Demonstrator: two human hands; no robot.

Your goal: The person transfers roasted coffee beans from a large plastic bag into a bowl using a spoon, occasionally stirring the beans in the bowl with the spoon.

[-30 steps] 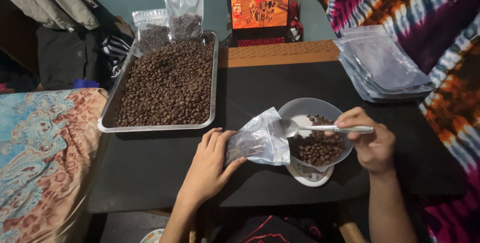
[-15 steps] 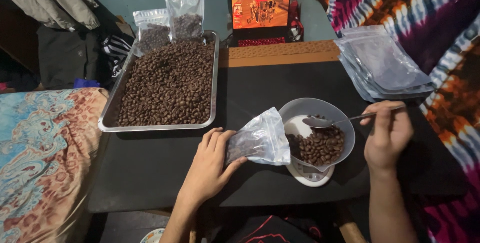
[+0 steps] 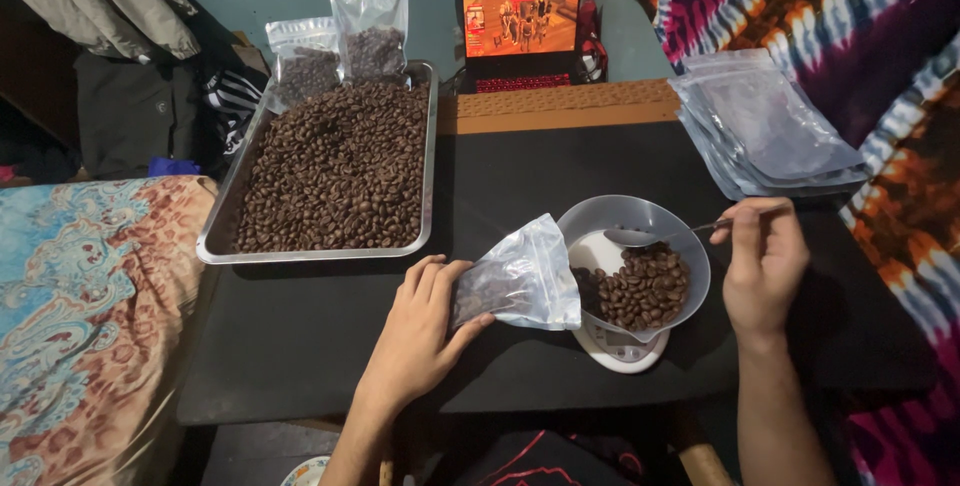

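My left hand (image 3: 418, 331) grips a clear plastic pouch (image 3: 520, 281) partly filled with coffee beans, its open mouth tilted toward a translucent bowl (image 3: 640, 218). The bowl holds a heap of roasted beans (image 3: 640, 291) and sits on a small white scale (image 3: 620, 351). My right hand (image 3: 765, 261) holds a metal spoon (image 3: 650, 237) by its handle, with the spoon's bowl over the far side of the bowl, above the beans.
A metal tray (image 3: 215, 231) heaped with coffee beans lies at the left of the black table. Two filled pouches (image 3: 340, 41) stand behind it. A stack of empty pouches (image 3: 765, 126) lies at the right. A laptop (image 3: 520, 31) glows at the back.
My right hand drew the spoon back from the pouch's mouth to the right, then dipped it toward the bowl's far side. The left hand and pouch stayed put.
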